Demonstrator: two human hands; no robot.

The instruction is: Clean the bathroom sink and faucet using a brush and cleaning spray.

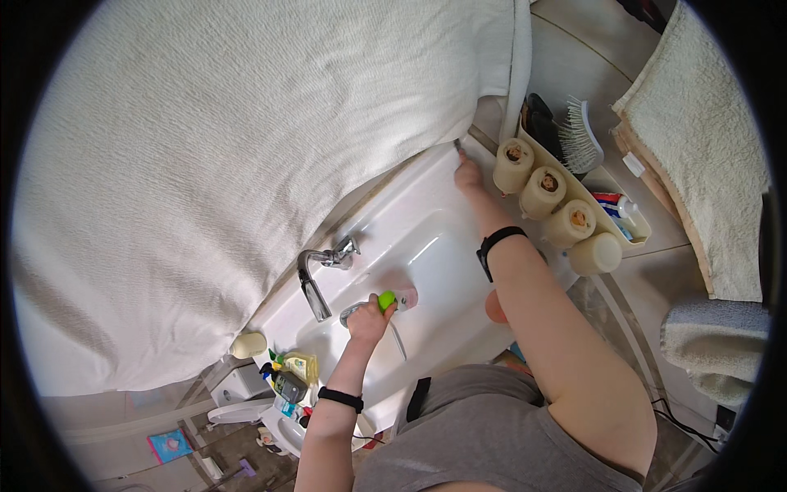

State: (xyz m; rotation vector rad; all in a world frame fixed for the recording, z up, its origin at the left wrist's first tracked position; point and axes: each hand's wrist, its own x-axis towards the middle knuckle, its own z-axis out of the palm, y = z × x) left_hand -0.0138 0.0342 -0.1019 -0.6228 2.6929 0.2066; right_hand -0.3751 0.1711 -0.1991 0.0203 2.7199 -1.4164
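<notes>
My left hand is closed around a bright green-topped object over the basin of a white washbasin. A translucent pinkish part shows just beyond it; whether the two are one piece, I cannot tell. My right hand rests at the back right corner of the basin's rim. Its fingers are closed on a thin, dark-tipped object, mostly hidden by the hand. A chrome faucet stands at the back edge, its spout left of my left hand.
A cream wall organizer holds a hairbrush, a toothpaste tube and several cups. Pump and spray bottles crowd the left rim. A large white towel hangs behind the faucet. The toilet is lower left.
</notes>
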